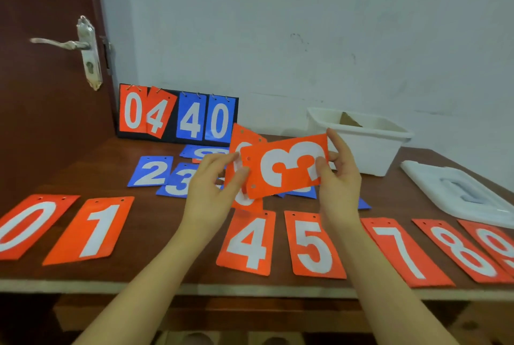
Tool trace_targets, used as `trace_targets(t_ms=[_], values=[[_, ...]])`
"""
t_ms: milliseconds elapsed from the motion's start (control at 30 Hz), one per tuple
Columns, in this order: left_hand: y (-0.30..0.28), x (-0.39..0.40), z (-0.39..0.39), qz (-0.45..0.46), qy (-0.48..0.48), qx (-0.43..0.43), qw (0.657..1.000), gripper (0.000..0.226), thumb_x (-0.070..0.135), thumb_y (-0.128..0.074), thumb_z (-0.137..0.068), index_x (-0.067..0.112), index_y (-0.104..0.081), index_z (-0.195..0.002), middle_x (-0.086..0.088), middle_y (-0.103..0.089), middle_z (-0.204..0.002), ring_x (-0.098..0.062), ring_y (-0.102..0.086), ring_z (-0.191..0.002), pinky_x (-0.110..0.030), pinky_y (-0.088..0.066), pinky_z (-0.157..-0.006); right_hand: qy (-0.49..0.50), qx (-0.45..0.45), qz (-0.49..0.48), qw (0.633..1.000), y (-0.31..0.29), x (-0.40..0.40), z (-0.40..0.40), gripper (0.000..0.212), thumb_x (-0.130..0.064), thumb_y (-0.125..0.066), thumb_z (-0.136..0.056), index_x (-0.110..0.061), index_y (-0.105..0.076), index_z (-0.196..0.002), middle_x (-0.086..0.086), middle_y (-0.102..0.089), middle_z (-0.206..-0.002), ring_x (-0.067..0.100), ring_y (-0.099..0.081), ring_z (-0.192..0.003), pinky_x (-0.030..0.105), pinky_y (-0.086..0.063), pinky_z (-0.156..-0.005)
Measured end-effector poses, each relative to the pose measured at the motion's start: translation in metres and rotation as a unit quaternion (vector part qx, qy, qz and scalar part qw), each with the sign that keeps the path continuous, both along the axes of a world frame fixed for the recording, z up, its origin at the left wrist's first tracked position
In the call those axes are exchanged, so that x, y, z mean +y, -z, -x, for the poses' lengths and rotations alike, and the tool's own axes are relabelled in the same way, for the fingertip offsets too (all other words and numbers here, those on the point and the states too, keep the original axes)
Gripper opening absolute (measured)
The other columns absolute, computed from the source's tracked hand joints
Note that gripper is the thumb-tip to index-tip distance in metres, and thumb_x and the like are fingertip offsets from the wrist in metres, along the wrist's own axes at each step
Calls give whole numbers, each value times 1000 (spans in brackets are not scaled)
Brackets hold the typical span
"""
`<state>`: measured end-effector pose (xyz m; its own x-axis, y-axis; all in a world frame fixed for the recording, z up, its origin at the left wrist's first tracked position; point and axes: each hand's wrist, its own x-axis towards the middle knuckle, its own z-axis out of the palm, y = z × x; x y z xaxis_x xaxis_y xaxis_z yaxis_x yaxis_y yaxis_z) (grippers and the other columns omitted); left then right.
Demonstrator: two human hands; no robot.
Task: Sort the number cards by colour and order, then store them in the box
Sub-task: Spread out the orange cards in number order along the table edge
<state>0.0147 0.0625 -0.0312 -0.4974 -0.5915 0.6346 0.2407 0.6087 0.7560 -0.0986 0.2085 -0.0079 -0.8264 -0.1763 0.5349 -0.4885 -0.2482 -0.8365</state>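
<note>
Fingertips (319,162) of the right hand (340,175) pinched the right end of the orange 3 card (286,166), thumb across the white digit, remaining fingers behind the card; the card was held sideways above the table, clear of it

Left hand (211,186): thumb and forefinger closed on the 3 card's left edge near its punched holes; a second orange card (243,150) was held behind it, standing nearly upright, digit largely hidden and not readable; which fingers gripped it could not be told

Row of orange cards along the near edge of the brown table (155,283), at 6 o'clock from the hands, left to right: 0 (27,226), 1 (94,230), a bare gap under the left forearm, 4 (249,243), 5 (314,246), a stretch hidden by the right forearm, 7 (403,253), 8 (461,250), 9 (495,241), the last cut by the frame edge

Blue cards, loose and overlapping, at 9 to 12 o'clock behind the hands: 2 (151,171), 3 (178,180), others partly hidden

White box (370,150), open, at 2 o'clock, near the wall; its white lid (467,194) lay flat at 3 o'clock, apart from it

Flip scoreboard (178,113) at 11 o'clock against the wall, showing orange 0 4 and blue 4 0
</note>
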Motion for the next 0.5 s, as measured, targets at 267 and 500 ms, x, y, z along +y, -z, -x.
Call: trace_targets(t_ms=[267,500], values=[[2,-10,-35,-8,-22,-2,1000,20,13,-66,-82,15,-67,-102,19,-58,-91,11,-56,-86,-4,-44,-73,50,91,-230,967,24,-9,-23,42,-23,-65,-83,-31,-48,-120,-15,-50,-112,7,-48,-106,28,-38,-98],[8,-43,-65,0,-20,-12,1000,21,4,-70,-77,14,-69,-96,19,-60,-88,1,-60,-82,-3,-43,-74,31,318,-399,860,14,-50,-52,56,-38,-61,-84,-32,-39,-135,-15,-48,-128,7,-34,-115,32,-17,-100]])
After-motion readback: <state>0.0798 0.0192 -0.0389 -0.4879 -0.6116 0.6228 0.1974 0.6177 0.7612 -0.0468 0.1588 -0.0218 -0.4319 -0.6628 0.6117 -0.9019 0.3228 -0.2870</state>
